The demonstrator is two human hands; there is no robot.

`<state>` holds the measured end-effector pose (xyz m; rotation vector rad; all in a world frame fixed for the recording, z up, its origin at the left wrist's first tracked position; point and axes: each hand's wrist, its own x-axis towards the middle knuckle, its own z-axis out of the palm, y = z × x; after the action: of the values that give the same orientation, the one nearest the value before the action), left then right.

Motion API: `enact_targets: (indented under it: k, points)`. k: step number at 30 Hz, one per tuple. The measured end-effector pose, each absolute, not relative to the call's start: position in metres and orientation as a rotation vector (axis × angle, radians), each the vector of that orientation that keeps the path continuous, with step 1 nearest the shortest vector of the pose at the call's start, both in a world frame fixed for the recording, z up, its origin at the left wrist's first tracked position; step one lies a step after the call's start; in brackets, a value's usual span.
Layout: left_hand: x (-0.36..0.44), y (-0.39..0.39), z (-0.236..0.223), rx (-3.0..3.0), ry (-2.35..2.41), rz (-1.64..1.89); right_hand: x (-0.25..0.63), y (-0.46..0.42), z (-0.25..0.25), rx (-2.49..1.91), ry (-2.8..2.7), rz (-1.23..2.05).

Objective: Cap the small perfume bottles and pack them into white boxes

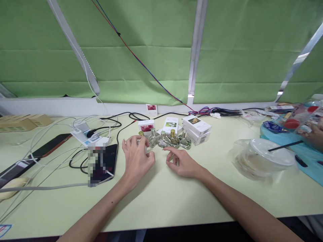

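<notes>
Several clear glass perfume bottles (163, 141) with gold or silver caps stand close together in the middle of the table. My left hand (137, 154) is closed around a perfume bottle at the left end of the group. Only its gold cap (141, 133) and a bit of glass show past the fingers. My right hand (182, 163) is just in front of the other bottles, fingers loosely curled and apart, with nothing visible in it. Its index finger points at the bottles; whether it touches one I cannot tell. Behind them are small white boxes with a red picture (146, 126) and a green picture (171, 125).
More white boxes (198, 127) are stacked at the right. Left lie a tablet (111, 158), a phone (52, 145), a power strip (94, 140) and tangled cables. A lidded plastic bowl (270, 158) in a bag stands right, near another person's hand (315, 136).
</notes>
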<state>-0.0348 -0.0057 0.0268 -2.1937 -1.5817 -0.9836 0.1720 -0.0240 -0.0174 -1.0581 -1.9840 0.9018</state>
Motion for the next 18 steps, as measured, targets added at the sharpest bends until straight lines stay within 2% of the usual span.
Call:
enact_targets:
  k: [18]
  points:
    - [-0.050, 0.009, 0.033, -2.074, -1.746, -0.660, 0.172, -0.024, -0.017, -1.103, -1.985, 0.867]
